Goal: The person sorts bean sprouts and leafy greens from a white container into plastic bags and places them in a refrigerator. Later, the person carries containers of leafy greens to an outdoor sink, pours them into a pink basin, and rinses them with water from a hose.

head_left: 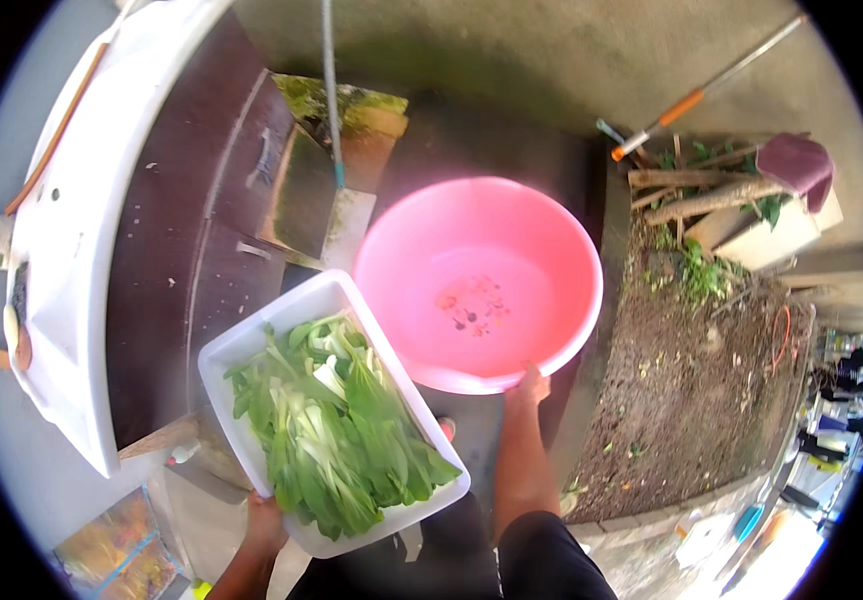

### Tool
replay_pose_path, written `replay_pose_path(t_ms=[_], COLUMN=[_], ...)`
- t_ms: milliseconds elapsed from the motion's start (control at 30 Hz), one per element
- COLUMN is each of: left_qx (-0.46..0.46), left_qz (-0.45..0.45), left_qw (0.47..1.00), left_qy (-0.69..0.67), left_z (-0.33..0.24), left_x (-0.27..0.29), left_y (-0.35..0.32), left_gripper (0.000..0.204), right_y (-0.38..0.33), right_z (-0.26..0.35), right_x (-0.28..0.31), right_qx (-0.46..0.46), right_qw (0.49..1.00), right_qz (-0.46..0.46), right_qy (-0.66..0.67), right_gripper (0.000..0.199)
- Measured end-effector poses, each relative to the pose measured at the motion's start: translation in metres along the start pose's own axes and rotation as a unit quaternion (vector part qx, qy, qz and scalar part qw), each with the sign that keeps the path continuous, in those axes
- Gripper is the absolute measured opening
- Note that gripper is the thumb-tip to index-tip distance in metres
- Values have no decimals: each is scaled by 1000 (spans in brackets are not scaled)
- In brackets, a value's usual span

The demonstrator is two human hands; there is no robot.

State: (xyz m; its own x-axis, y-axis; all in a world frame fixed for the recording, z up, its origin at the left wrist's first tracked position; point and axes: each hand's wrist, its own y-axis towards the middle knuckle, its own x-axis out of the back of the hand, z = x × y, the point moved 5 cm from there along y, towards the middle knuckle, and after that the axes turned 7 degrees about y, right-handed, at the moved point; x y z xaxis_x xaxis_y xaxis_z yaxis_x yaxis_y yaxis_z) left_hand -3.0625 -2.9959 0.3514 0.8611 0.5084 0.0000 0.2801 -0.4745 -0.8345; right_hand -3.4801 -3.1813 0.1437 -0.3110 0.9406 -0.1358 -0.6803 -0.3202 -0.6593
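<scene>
My left hand (264, 522) grips the near left edge of a white rectangular basin (224, 378). Leafy greens with pale stalks (337, 430) fill the basin, some leaves lying over its right rim. Beyond it and to the right is a large round pink tub (422, 225) with a flower print on its bottom. My right hand (532, 383) is closed on the tub's near rim, its fingers partly hidden. In the picture the basin's far right side overlaps the tub's edge; I cannot tell whether the two touch.
A white sink (92, 250) over dark red cabinet doors (167, 220) runs along the left. A grey pipe (332, 90) comes down near mossy blocks (302, 190). On the right lie a soil bed (662, 400), stacked wood (712, 195) and an orange-and-silver pole (687, 105).
</scene>
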Motion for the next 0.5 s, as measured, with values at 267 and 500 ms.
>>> replay_pose_path(t_ms=[267, 500], left_qx=[44, 54], left_qz=[4, 42], left_qw=[997, 990], left_qy=[57, 127], left_z=[23, 66], left_x=[-37, -77], left_y=[39, 93], left_gripper=[29, 36], right_y=[-21, -16], right_z=[-108, -90], right_x=[138, 182], right_qx=[-230, -268], right_qw=[971, 963], right_qz=[59, 30], right_qy=[-36, -27], right_gripper=[48, 62])
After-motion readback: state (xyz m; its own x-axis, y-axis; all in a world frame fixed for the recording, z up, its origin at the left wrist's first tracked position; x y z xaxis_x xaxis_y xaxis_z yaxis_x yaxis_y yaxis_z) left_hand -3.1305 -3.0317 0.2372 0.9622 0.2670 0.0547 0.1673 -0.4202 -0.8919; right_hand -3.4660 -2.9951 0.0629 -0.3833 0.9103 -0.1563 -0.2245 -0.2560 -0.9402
